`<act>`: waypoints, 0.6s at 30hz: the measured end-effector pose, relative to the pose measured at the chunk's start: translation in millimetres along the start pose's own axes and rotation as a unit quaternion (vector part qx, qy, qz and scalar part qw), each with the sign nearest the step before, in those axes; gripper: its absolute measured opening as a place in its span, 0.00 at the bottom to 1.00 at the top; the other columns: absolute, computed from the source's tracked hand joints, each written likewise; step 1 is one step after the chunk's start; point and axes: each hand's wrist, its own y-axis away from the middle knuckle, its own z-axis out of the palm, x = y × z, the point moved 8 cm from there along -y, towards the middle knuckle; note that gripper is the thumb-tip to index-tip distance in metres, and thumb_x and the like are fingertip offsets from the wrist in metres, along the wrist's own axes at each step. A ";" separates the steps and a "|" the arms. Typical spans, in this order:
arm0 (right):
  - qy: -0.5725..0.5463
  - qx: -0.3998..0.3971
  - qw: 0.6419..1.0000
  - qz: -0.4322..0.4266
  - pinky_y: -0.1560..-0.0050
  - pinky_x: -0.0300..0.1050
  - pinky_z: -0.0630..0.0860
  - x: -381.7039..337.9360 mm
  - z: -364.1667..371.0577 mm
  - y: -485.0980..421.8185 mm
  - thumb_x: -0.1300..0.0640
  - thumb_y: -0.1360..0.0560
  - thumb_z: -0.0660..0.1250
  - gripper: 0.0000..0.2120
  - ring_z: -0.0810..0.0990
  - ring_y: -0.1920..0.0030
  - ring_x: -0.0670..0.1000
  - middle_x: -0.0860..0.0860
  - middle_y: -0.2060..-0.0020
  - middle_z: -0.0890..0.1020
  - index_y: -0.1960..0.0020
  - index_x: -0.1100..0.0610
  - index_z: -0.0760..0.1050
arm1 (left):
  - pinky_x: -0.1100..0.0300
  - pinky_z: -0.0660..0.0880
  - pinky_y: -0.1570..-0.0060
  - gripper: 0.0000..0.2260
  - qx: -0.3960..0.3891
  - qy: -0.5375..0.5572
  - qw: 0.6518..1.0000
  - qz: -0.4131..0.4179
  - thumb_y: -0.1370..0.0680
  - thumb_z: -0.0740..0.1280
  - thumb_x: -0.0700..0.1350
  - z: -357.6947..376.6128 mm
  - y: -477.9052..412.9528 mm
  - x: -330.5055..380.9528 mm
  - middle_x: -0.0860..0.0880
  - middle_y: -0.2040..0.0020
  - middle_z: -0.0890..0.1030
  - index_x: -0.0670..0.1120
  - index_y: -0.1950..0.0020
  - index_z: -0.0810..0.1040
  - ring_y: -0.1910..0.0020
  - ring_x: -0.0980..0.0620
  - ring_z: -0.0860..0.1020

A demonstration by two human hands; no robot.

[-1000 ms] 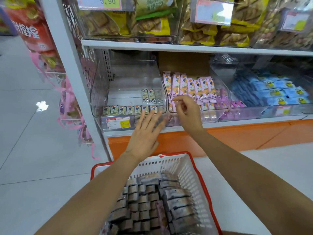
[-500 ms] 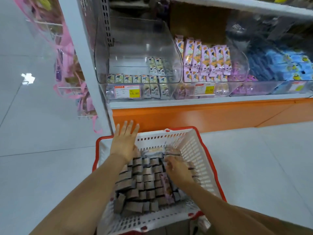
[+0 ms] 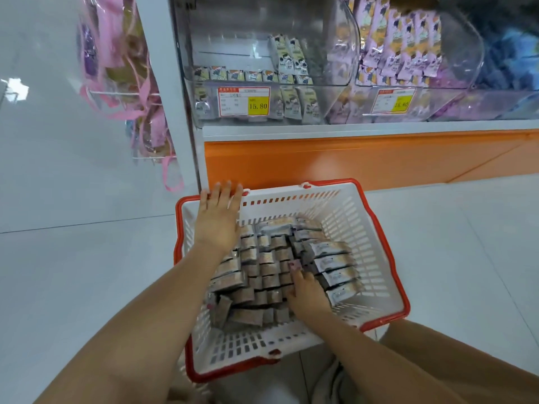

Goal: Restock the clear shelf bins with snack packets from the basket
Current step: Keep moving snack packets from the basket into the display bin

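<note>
A white basket with a red rim (image 3: 389,259) stands on the floor below the shelf, holding several rows of grey snack packets (image 3: 264,266). My left hand (image 3: 218,221) lies flat and empty over the basket's far left corner, fingertips across the rim. My right hand (image 3: 307,293) is down in the basket with its fingers curled in among the packets, next to a small purple packet (image 3: 294,265); what the fingers hold is hidden. On the shelf, the left clear bin (image 3: 233,33) holds a few grey-white packets (image 3: 287,58). The neighbouring bin (image 3: 463,48) holds purple packets.
Yellow price tags (image 3: 244,102) hang on the bin fronts. An orange kick panel (image 3: 350,158) runs under the shelf, right behind the basket. A white upright post (image 3: 163,83) stands at the left with pink bags (image 3: 122,83) hanging beside it. My knee (image 3: 455,363) is at bottom right.
Both hands dropped from the shelf bins into the basket as the view tilted down. The right hand has slid nearer and dug in among the packets; the left now rests at the far rim.
</note>
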 end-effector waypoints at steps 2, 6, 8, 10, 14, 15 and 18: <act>-0.039 0.110 0.992 -0.047 0.50 0.50 0.78 -9.3 -26.3 0.3 0.56 0.19 0.59 0.18 0.76 0.46 0.57 0.58 0.38 0.73 0.30 0.57 0.67 | 0.44 0.40 0.23 0.38 0.004 0.001 1.000 0.007 0.18 0.61 0.51 1.4 0.7 -1.8 0.45 0.19 0.41 0.48 0.20 0.36 0.21 0.43 0.40; -0.028 0.270 0.960 -0.073 0.52 0.49 0.75 1.1 -86.4 -4.1 0.62 0.23 0.65 0.14 0.75 0.46 0.56 0.56 0.42 0.77 0.38 0.57 0.75 | 0.43 0.40 0.24 0.38 0.006 -0.005 1.000 0.013 0.19 0.61 0.51 1.5 1.5 -2.1 0.44 0.20 0.40 0.48 0.21 0.36 0.21 0.42 0.40; 0.018 0.243 0.969 -0.037 0.41 0.52 0.73 17.9 -94.8 -17.7 0.60 0.24 0.65 0.19 0.72 0.39 0.58 0.56 0.37 0.75 0.33 0.56 0.72 | 0.42 0.40 0.24 0.38 0.005 0.002 1.000 0.008 0.19 0.61 0.52 1.8 1.5 -1.7 0.44 0.20 0.41 0.48 0.20 0.37 0.21 0.42 0.39; 0.039 0.175 0.984 0.002 0.35 0.54 0.69 35.0 -88.4 -30.9 0.56 0.22 0.63 0.23 0.69 0.34 0.58 0.55 0.33 0.72 0.28 0.54 0.67 | 0.42 0.40 0.24 0.38 0.003 0.003 1.000 0.005 0.19 0.61 0.52 2.5 1.2 -1.5 0.44 0.20 0.40 0.48 0.20 0.36 0.21 0.42 0.39; 0.087 0.136 0.987 0.011 0.37 0.52 0.70 43.0 -83.3 -43.0 0.53 0.22 0.63 0.23 0.68 0.36 0.58 0.56 0.36 0.73 0.28 0.53 0.66 | 0.43 0.41 0.24 0.38 0.002 0.013 1.000 0.004 0.19 0.62 0.50 2.3 0.7 -2.4 0.44 0.20 0.40 0.49 0.20 0.36 0.21 0.42 0.39; 0.099 0.137 0.986 0.007 0.37 0.52 0.71 42.0 -84.7 -45.7 0.53 0.22 0.64 0.21 0.68 0.36 0.58 0.56 0.37 0.73 0.30 0.53 0.69 | 0.43 0.40 0.24 0.39 0.004 0.010 1.000 0.003 0.19 0.62 0.50 2.0 0.9 -2.2 0.44 0.20 0.40 0.49 0.20 0.36 0.21 0.42 0.39; 0.122 0.134 0.983 -0.025 0.40 0.51 0.72 35.9 -90.6 -52.7 0.52 0.23 0.65 0.17 0.68 0.38 0.58 0.55 0.40 0.74 0.35 0.53 0.73 | 0.44 0.38 0.24 0.40 0.006 -0.002 1.000 -0.004 0.19 0.63 0.50 3.8 0.0 -1.6 0.44 0.20 0.39 0.49 0.21 0.35 0.21 0.42 0.38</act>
